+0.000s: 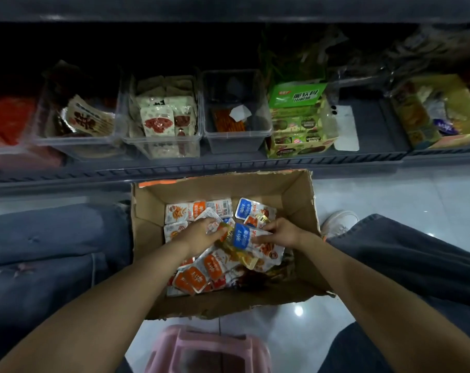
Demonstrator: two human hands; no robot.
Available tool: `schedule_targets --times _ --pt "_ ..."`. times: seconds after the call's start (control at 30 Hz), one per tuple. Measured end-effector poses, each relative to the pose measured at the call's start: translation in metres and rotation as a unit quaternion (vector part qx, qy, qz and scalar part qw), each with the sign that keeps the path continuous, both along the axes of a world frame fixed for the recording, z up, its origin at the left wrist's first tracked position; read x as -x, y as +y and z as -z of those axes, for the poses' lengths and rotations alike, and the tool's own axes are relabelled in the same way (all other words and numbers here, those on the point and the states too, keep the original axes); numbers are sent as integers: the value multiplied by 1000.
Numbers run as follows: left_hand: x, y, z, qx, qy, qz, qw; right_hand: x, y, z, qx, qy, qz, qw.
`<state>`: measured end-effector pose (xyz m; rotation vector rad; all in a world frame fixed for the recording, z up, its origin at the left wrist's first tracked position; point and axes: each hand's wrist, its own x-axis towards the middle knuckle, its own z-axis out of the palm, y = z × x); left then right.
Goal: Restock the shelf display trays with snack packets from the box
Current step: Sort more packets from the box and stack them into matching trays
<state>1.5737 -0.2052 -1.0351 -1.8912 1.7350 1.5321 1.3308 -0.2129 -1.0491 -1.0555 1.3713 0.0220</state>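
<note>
A dark grey shelf (228, 168) runs across the upper part of the view, low above a pale tiled floor (416, 197). On it three clear plastic trays stand side by side. The left tray (75, 142) holds a few dark and cream packets. The middle tray (161, 148) is packed with cream-and-red packets. The right tray (236, 142) is nearly bare, with an orange packet and a white scrap at its bottom. Just right of them sits a green carton (298, 142) of wrapped snacks, and further right a yellow carton (457, 135). Below the shelf, on the floor between the person's denim-clad legs, stands an open cardboard box (295, 200) with torn edges, its far wall close against the shelf front. A pink stool (209, 345) shows at the bottom edge, just nearer than the box. The snack packets (215, 267) lie in a loose heap on the box's bottom, orange-labelled ones on the near side and along the far wall. Both hands are down in the box on the heap. The right hand (282, 232) pinches a blue-labelled packet (244, 235), thumb on its face and fingers behind it. The left hand (201, 235) has its fingers curled down over pale packets; whether it clasps one or only presses on them cannot be made out in the dim light.
</note>
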Motion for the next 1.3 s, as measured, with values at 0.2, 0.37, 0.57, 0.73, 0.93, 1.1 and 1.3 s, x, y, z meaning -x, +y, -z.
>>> schedule_targets --times 0.2,0.37,0.57,0.73,0.93,1.1,1.3 --pt "14 3 -46 37 96 -102 989 -1 -11 -58 60 -47 90 993" --pt "34 1 -105 56 238 -219 945 -14 -13 -108 83 -145 192 967" --pt "38 2 -153 144 331 -299 883 -46 1 -162 147 -254 267 918" --pt "29 0 -190 193 381 -320 846 -69 10 -208 201 -276 277 898" --pt "25 -1 -236 222 445 -297 815 -75 3 -272 367 -271 257 852" --pt "21 -9 -272 213 484 -270 804 -76 -5 -314 416 -275 253 829" --pt "14 -21 -315 211 456 -193 843 -72 -21 -348 422 -266 286 818"
